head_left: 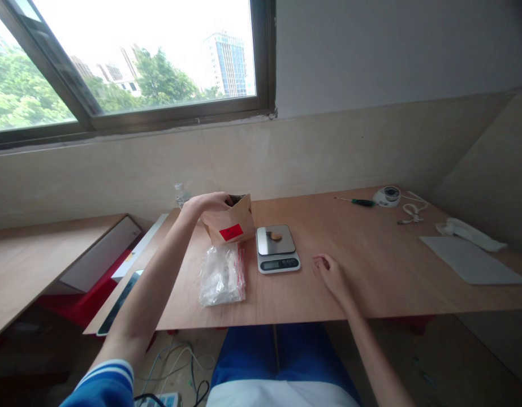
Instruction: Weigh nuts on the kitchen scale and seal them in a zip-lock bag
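Observation:
My left hand (216,201) reaches over the rim of a brown paper bag (239,216) with a red label. Its fingers are down inside the bag and hidden. To the right of the bag stands a small kitchen scale (281,263) with a metal top. A small brown piece (276,236), perhaps a dried slice, lies on the scale. My right hand (332,274) rests at the table's surface right of the scale, its fingers curled loosely with nothing seen in them. In front of the paper bag lies a stack of clear zip bags (222,277) with red edges.
A clear bottle (180,194) stands behind my left wrist. A phone or tablet (119,302) lies at the left edge of the table. Farther right are a green-handled screwdriver (362,202), a white dome camera (387,196) with cable, a white wrapped item (473,233) and a grey sheet (473,261).

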Demonstrator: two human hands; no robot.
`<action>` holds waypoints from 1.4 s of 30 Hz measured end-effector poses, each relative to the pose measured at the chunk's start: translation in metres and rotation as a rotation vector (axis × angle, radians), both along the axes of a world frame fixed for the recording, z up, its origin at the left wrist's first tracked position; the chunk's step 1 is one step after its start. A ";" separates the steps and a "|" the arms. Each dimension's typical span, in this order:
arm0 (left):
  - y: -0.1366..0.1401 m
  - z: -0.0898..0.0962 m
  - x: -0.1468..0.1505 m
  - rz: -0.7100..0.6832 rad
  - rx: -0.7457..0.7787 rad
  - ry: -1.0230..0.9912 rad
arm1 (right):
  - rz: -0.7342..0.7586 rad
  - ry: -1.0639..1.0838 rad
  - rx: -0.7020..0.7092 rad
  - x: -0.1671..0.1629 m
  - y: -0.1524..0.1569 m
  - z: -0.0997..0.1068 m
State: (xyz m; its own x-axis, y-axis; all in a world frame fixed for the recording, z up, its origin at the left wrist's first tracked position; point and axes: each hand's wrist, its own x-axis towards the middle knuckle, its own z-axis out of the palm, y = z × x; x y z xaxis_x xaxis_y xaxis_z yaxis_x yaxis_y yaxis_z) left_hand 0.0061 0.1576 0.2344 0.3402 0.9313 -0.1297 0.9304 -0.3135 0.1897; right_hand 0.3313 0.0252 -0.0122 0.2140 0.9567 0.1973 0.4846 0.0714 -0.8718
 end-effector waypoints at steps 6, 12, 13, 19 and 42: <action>0.006 0.000 -0.003 -0.024 -0.029 0.038 | -0.002 0.013 0.000 -0.001 0.000 0.001; 0.005 -0.002 -0.005 -0.023 0.084 0.064 | -0.006 0.019 -0.014 0.000 0.000 0.001; 0.005 -0.002 -0.005 -0.031 0.106 0.066 | -0.010 0.017 -0.011 0.000 0.000 0.000; 0.006 -0.003 -0.006 -0.039 0.237 0.091 | 0.000 0.008 0.013 0.001 0.001 0.000; -0.059 -0.082 0.084 -0.192 0.093 0.074 | -0.028 0.023 0.010 0.002 0.002 -0.004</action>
